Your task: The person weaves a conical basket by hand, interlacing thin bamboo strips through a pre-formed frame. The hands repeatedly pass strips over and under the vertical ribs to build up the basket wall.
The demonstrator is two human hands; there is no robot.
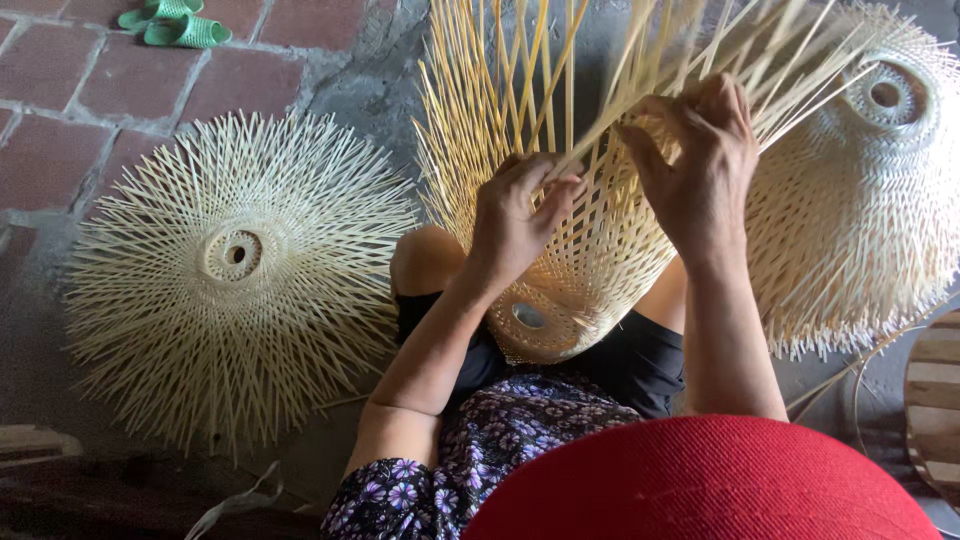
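Okay, far left: a pair of green ribbed plastic sandals (172,22) lies on the red brick floor (60,70) at the top edge. Below them a flat round pale woven bamboo disc (236,270) with a small centre hole and loose radiating strips lies on the grey cement ground (350,95).

Centre: the half-woven yellowish bamboo strip basket (570,270) rests on the person's lap between the knees, its closed ring end pointing toward the body, loose strips fanning up past the top edge. The left hand (515,220) presses on the woven wall, fingers curled and pinching one or two strips at the weave's upper edge. The right hand (700,165), just beside it and slightly higher, has its fingers closed around a bundle of loose strips, thumb pressing them in. Black shorts (640,365) and a purple floral blouse (480,440) show below; a red woven hat brim (700,480) fills the bottom edge.

Right: a finished pale dome-shaped woven bamboo shade (870,200) with a ring hole on top stands just beside the basket. A round striped wooden board (935,400) is cut off at the far right edge.
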